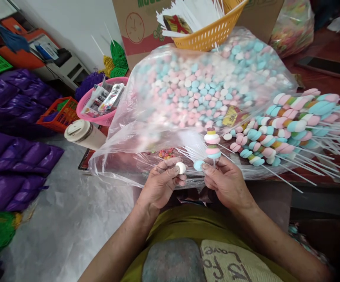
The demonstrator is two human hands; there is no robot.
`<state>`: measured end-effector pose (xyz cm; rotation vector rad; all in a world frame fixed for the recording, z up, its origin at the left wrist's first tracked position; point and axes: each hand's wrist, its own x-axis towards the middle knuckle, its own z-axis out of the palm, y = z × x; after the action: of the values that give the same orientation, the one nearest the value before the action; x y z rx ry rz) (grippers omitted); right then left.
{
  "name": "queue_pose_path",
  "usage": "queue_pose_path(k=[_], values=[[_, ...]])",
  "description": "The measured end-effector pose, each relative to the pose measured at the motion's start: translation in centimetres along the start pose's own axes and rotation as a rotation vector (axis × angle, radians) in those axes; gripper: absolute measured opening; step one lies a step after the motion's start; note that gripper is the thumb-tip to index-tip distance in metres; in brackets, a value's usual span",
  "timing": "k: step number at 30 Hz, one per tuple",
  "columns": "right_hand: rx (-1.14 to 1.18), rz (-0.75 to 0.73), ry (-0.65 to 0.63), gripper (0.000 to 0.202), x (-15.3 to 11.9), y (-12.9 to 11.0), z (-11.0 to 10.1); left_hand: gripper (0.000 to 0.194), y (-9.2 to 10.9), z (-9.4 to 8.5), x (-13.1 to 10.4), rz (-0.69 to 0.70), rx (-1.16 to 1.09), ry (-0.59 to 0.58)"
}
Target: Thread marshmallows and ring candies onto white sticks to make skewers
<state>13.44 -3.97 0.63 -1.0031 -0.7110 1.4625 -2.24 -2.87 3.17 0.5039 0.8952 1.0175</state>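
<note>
Here, over the near edge of the table, the left hand (164, 180) has thumb and fingertips closed on a white candy (181, 168), while the right hand (227, 178) does double duty: a blue candy (198, 165) pinched at the thumb tip, and a candy skewer (212, 144) standing upright out of the grip, its thin stick running down among the fingers. That stack looks light, its puffy pieces probably soft and easily dented, so the bare stick just under the lowest piece seems the place to hold; the loose candies likely want a gentle pinch at the rim, and may be slightly powdery and slick. Just beyond the hands lie loose white sticks (192, 150) and a little heap of small colourful bits (166, 154), with the big clear bag (120, 133) of pastel candies sprawling behind, its crumpled film spilling to the near edge, where it could snag a finger or stick. Over on the right, a pile of twisted candy sticks (299, 125) crowds the table, stems poking out nearby; on the left stands a lidded cup (84, 134) beside a pink basket (102, 102), and a yellow basket (211, 37) sits at the far side.
</note>
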Motion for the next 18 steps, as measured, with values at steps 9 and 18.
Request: queue_pose_path(k=[9,18], values=[[0.183,0.241,-0.243,0.020,-0.7,-0.5,0.6,0.017,-0.2,0.3,-0.5,0.015,0.113,-0.201],[-0.365,0.002,-0.051,0.020,-0.3,-0.2,0.7,0.011,-1.4,1.2,-0.9,0.205,0.287,-0.152]])
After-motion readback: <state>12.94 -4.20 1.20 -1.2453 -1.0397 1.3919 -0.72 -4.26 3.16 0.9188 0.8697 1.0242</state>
